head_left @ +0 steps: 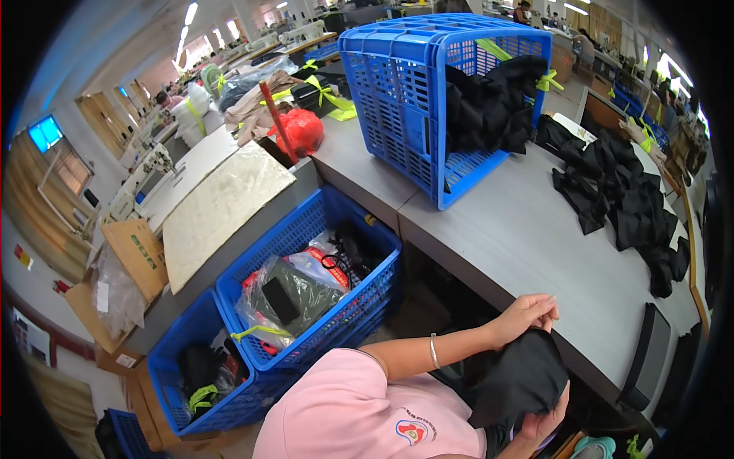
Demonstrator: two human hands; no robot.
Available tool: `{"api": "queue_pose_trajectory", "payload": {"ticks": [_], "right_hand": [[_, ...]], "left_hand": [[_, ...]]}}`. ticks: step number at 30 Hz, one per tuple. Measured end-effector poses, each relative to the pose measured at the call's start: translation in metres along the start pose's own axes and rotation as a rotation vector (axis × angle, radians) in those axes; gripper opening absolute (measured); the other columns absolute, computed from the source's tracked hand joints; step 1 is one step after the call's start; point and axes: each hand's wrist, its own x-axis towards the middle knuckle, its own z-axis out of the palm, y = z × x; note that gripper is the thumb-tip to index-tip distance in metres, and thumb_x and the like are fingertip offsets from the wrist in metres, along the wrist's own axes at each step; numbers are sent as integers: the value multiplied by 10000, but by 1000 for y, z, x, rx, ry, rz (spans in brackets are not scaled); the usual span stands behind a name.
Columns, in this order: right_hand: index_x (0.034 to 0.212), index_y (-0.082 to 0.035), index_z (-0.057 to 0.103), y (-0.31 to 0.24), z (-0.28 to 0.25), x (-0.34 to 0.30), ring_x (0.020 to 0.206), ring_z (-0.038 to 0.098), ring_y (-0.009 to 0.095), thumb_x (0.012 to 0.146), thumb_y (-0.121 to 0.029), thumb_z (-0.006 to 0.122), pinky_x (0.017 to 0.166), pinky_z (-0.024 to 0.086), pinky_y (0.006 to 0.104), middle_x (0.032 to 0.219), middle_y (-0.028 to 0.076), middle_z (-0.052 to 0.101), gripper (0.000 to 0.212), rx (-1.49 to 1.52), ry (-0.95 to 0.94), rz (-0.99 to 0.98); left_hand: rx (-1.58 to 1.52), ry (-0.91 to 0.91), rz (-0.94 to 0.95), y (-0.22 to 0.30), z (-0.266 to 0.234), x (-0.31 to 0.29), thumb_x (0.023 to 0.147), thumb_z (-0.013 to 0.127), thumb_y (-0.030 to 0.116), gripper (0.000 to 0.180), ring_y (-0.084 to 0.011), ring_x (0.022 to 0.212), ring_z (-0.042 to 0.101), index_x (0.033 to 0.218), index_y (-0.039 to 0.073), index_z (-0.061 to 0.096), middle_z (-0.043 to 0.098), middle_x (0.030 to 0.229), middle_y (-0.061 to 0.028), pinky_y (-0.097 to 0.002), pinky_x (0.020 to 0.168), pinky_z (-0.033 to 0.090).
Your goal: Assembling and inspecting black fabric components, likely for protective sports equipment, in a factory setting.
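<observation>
A piece of black cloth (520,379) is bunched in front of my chest, by the near edge of the grey table. My right hand (547,421) grips its lower right edge, with some fingers hidden behind the folds. Just above the cloth's upper edge is my left hand (527,317), with a silver bangle on the wrist. Its fingertips are pressed together, and whatever they pinch is too small to make out. More black cloth pieces (612,180) lie in a loose heap on the table to the right.
A blue plastic crate (397,99) lies on its side on the grey table (489,237), black cloth spilling from its opening. Two blue crates stand at left; the larger crate (229,287) holds bagged items and a dark phone (280,300). A red bag (302,131) sits behind them.
</observation>
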Motion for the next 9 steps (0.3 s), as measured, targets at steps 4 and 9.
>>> {"api": "queue_pose_trajectory", "payload": {"ticks": [4, 9], "right_hand": [[1047, -70, 614, -10, 61, 12, 862, 620, 127, 1013, -240, 525, 796, 515, 279, 957, 38, 637, 195, -20, 425, -219], [838, -85, 528, 36, 18, 62, 510, 454, 68, 1019, -240, 516, 458, 341, 219, 655, -13, 458, 239, -684, -101, -7]], "left_hand": [[-352, -455, -578, 0, 13, -28, 979, 628, 256, 239, -69, 843, 606, 1052, 30, 662, 660, 967, 11, -216, 760, 514], [-100, -694, -411, -43, 36, -61, 904, 708, 141, 331, -115, 983, 630, 1204, 19, 639, 684, 1084, -25, -228, 784, 529]]}}
